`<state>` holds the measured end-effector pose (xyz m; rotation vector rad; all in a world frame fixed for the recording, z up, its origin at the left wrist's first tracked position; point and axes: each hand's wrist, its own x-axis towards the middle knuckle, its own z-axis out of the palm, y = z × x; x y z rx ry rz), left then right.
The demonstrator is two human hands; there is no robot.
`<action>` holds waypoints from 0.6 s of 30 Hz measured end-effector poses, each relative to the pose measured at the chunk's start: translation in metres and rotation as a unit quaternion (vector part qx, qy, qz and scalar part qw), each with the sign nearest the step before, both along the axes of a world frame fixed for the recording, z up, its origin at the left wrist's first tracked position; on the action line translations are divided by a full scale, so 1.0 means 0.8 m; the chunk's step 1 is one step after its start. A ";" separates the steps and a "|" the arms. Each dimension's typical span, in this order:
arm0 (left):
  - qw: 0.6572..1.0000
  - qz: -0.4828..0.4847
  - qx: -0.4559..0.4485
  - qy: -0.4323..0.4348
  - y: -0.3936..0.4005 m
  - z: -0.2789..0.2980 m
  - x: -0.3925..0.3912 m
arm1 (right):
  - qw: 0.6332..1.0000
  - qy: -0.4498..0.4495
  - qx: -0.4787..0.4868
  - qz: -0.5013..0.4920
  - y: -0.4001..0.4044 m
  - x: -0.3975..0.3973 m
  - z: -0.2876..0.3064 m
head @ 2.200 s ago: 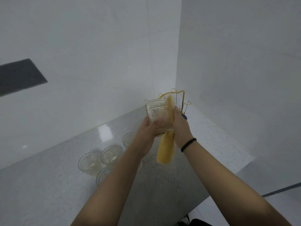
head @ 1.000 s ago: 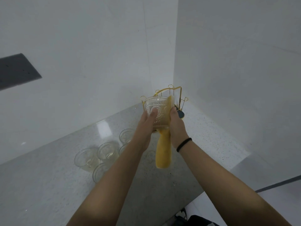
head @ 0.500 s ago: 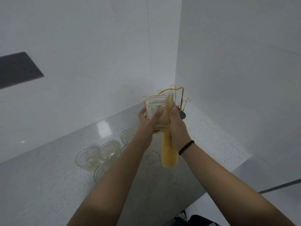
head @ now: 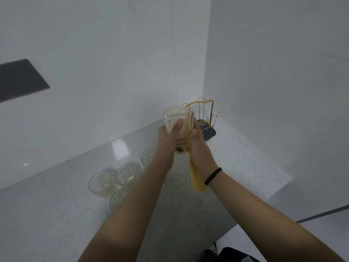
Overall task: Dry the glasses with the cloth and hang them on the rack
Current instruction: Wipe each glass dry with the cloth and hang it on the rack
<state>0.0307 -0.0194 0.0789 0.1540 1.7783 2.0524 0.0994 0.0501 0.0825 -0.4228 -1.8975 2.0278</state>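
Observation:
I hold a clear embossed glass upright in the air above the counter. My left hand grips its near side, thumb across the pattern. My right hand presses a yellow cloth against the glass's right side; the cloth's tail hangs down below my wrist. Behind the glass stands a gold wire rack on a dark base, with no glass seen on its pegs. Several more glasses stand on the counter to the left, partly hidden by my left forearm.
The speckled grey counter fits into a corner of white walls. Its front edge runs at lower right, with floor below. A dark panel sits on the left wall.
The glass has turned a little between my hands and the cloth has shifted along its side. My hands stay at the same spot in front of the rack.

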 end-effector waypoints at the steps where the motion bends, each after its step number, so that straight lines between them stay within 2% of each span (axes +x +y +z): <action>1: 1.000 -0.024 -0.007 0.010 -0.001 -0.001 0.000 | 1.000 -0.004 -0.001 -0.010 0.000 -0.001 0.001; 4: 0.995 -0.102 0.020 -0.003 -0.004 -0.004 0.005 | 0.993 -0.073 -0.076 -0.049 0.016 -0.015 0.012; 6: 0.994 -0.113 0.011 0.005 -0.003 -0.004 0.005 | 0.987 -0.111 -0.102 -0.062 0.024 -0.022 0.019; 8: 0.997 -0.072 -0.011 0.038 0.002 -0.003 0.003 | 0.993 -0.083 -0.071 -0.045 0.020 -0.019 0.016; 11: 1.000 -0.005 0.006 0.020 0.004 -0.003 -0.001 | 0.999 -0.034 0.004 -0.029 0.002 -0.003 0.001; 13: 0.999 -0.037 0.008 0.024 0.000 -0.004 0.000 | 0.999 -0.009 0.026 -0.026 -0.001 -0.001 -0.003; 15: 0.994 -0.097 0.010 0.039 -0.002 -0.010 0.002 | 0.999 -0.028 0.001 -0.040 0.015 -0.012 -0.004; 18: 0.991 -0.132 0.018 0.015 -0.001 -0.002 0.007 | 0.993 -0.073 -0.048 -0.077 0.029 -0.024 0.002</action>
